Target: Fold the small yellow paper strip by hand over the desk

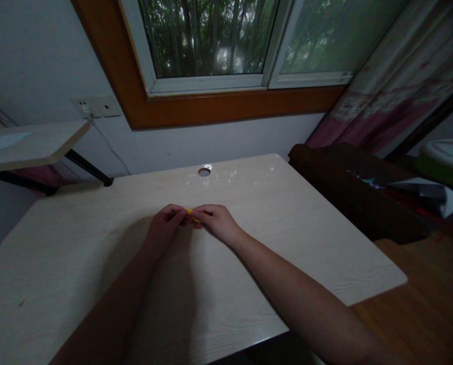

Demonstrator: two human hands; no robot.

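On a pale desk point(287, 258), just nearer the wearer than its round hole point(204, 173), the left hand point(167, 219) and right hand point(218, 221) pinch a small yellow piece point(189, 211) between them. Its visible length slants from left fingertips towards right; both hands touch it, neither nearer. Its exact shape is hidden.

A double wall outlet point(96, 106) sits lower left of the sliding window point(245, 43). A pink-and-white curtain point(397, 83) hangs at the window's right.
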